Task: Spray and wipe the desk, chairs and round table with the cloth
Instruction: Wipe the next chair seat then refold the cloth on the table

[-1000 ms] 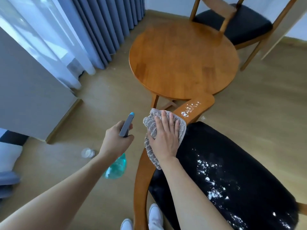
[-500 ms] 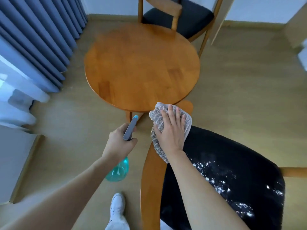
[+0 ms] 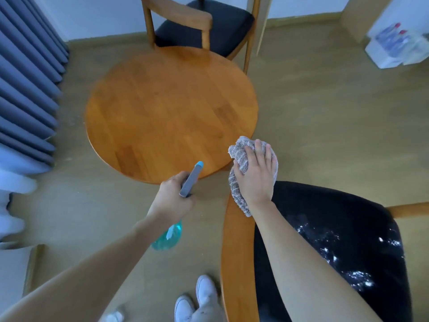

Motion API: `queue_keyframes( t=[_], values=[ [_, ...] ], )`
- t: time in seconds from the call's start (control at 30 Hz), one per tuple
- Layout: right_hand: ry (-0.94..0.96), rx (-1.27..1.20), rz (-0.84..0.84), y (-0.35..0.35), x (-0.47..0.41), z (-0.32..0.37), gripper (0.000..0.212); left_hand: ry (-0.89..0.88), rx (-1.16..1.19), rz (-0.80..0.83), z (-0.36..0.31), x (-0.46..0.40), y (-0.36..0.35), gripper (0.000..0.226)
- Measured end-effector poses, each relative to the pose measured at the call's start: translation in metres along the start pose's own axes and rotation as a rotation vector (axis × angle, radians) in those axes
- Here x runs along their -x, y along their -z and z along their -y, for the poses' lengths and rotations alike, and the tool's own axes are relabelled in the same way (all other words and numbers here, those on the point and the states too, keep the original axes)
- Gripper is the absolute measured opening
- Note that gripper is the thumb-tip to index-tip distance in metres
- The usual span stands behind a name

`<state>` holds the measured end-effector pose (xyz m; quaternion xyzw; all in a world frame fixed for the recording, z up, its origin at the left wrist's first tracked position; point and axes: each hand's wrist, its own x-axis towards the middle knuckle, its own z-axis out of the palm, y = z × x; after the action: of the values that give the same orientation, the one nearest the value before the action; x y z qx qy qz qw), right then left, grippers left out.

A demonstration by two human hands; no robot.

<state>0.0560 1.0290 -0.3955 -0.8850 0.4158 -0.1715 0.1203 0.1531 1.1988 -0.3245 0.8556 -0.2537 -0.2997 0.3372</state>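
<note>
Right hand (image 3: pixel 256 180) presses the cloth (image 3: pixel 241 159) flat-fingered onto the near chair's backrest (image 3: pixel 236 252), just beside the round surface (image 3: pixel 171 112). Left hand (image 3: pixel 173 201) grips the spray bottle (image 3: pixel 168 235), body mostly hidden behind the wrist.

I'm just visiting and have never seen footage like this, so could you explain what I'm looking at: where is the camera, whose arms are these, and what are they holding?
There is no machine here. A person wears a wide-angle camera on the head, so this one picture looks forward and down at their own arms and white shoes.

The left hand grips a spray bottle, teal with a grey trigger head. The right hand presses a grey cloth on the wooden backrest of the near chair, fingers mostly flat on it. That chair's black seat carries white specks, perhaps spray foam or dust; I cannot tell which.

Ahead stands the round table in orange-brown wood, and behind it a second chair. Blue curtains hang at the left.
</note>
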Motion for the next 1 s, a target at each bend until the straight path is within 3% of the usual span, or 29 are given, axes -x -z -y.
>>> queue_keyframes(
  t=[0.43,0.63,1.0],
  values=[
    [-0.267,-0.026,0.052,-0.007,-0.114,-0.039,0.047,-0.019,-0.024,0.171,-0.035,-0.098,-0.028,0.029],
    [-0.362,-0.078,-0.080,0.021,-0.159,-0.055,0.047,-0.063,-0.058,0.228,-0.050,-0.116,-0.026,0.031],
    [-0.395,-0.141,-0.097,0.051,-0.105,-0.029,0.045,-0.202,-0.079,0.329,-0.065,-0.106,0.009,0.035]
  ],
)
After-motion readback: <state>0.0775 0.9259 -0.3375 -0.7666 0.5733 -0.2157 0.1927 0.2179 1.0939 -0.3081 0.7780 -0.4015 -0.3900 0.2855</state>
